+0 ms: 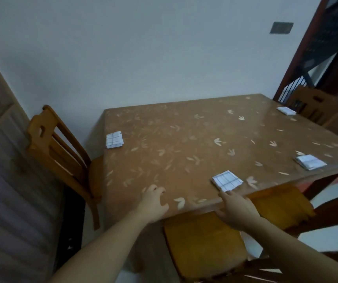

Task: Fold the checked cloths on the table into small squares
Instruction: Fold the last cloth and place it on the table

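Standing against a pale wall, the brown leaf-patterned table [184, 144] carries four folded checked cloths: nearest cloth [227, 180] by its near edge, others at left edge [114, 139], right edge [310, 161], far right corner [286, 110]; wooden chairs [57, 152] w/ orange seats ring the table. Left hand [153, 201] rests on the table's near edge, fingers loosely curled, holding nothing; right hand [236, 207] just short of nearest cloth, fingers relaxed.

Four folded checked cloths on one counter [184, 139]: left cloth [114, 139], near cloth [227, 180], right cloth [310, 161], far cloth [286, 110]. Two hands: left hand [153, 203], right hand [238, 209]. Three wooden chairs: left chair [55, 146], near chair [203, 242], far chair [311, 105].
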A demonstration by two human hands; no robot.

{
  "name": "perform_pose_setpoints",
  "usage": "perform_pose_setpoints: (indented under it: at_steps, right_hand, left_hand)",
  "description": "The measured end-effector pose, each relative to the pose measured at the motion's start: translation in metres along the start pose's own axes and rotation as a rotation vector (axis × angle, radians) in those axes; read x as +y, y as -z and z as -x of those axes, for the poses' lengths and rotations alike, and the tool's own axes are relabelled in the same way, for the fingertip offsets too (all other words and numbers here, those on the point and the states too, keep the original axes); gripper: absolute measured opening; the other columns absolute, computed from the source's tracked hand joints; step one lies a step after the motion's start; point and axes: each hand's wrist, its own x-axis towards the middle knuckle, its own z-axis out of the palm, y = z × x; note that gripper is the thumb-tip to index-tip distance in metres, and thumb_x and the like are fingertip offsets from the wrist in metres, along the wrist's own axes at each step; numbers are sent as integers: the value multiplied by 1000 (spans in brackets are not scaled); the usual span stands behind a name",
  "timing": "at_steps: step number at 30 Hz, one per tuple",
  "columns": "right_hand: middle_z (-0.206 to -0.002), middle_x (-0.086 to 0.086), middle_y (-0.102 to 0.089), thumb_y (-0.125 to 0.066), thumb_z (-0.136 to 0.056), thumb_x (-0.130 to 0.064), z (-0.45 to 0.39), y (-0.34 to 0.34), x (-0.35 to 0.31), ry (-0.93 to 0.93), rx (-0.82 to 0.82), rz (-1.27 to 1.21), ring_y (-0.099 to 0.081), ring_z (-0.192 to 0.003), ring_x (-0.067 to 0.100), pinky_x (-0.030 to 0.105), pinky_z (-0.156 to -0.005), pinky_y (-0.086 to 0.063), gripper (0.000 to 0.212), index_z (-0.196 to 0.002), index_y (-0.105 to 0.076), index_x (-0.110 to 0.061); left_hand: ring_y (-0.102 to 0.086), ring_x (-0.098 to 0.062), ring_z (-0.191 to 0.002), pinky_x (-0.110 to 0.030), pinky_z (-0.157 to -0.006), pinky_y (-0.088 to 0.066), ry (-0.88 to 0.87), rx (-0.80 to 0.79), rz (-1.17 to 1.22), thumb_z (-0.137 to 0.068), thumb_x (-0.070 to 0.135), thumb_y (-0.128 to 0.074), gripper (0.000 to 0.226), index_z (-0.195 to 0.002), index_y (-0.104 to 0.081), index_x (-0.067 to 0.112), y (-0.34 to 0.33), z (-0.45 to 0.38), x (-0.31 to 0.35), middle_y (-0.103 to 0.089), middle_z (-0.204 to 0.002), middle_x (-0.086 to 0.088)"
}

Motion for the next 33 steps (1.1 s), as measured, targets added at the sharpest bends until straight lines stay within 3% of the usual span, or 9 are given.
perform_pose_setpoints:
  at_steps: [8, 15, 19, 21, 25, 29, 33]
  right_hand:
    - [-147, -1, -47, -55, -93, -45, 28, -7, 105, 55, -17, -55, -50, -130, 18, 43, -110, -41, 54, -142, -43, -25]
    - [-142, 4, -49, -48, -94, -51, -3, -3, 128, 108, -32, -19, -57, -118, 18, 44, -104, -46, 46, -131, -51, -24]
    - [-144, 2, -50, -46, -94, -52, -27, -3, 144, 85, -57, 22, -53, -126, 19, 46, -107, -43, 52, -137, -48, -24]
    - [-143, 2, -51, -46, -94, -51, -42, -4, 154, 70, -43, 32, -55, -123, 19, 45, -102, -48, 51, -136, -49, -23]
    - [-127, 3, -61, -47, -96, -44, -70, -13, 166, 29, -118, -25, -64, -100, 17, 37, -86, -57, 41, -129, -53, -20]
    - [-132, 8, -60, -44, -100, -40, -110, -27, 178, 1, -149, -175, -64, -107, 22, 35, -86, -55, 46, -135, -52, -12]
    - [-116, 14, -68, -49, -99, -33, -156, -35, 194, -30, -140, -367, -63, -93, 24, 36, -80, -53, 43, -131, -58, -6]
  left_hand:
    - [-34, -22, -135, -40, -103, -38, 53, -47, -82, -93, 47, -51, 47, -138, -45, 34, -52, 35, 107, -36, -147, 6]
    - [-38, -23, -130, -41, -104, -41, 84, -1, -46, -93, 46, -51, 43, -133, -48, 34, -67, 13, 129, -40, -143, 6]
    - [-39, -23, -129, -38, -103, -39, 61, 4, 1, -92, 41, -53, 40, -131, -51, 31, -79, -24, 138, -42, -141, 3]
    - [-39, -25, -128, -36, -101, -37, 51, -6, 26, -93, 38, -53, 39, -131, -52, 29, -89, -40, 144, -43, -139, 1]
    - [-47, -24, -121, -35, -99, -41, 97, -58, 104, -93, 39, -53, 37, -128, -54, 28, -112, -59, 150, -46, -138, 0]
    - [-53, -22, -116, -38, -94, -48, 188, -68, 143, -93, 41, -55, 39, -128, -55, 27, -126, -83, 153, -53, -133, 0]
    - [-59, -21, -104, -37, -89, -51, 248, -66, 215, -93, 37, -59, 39, -129, -55, 23, -136, -103, 163, -62, -120, -2]
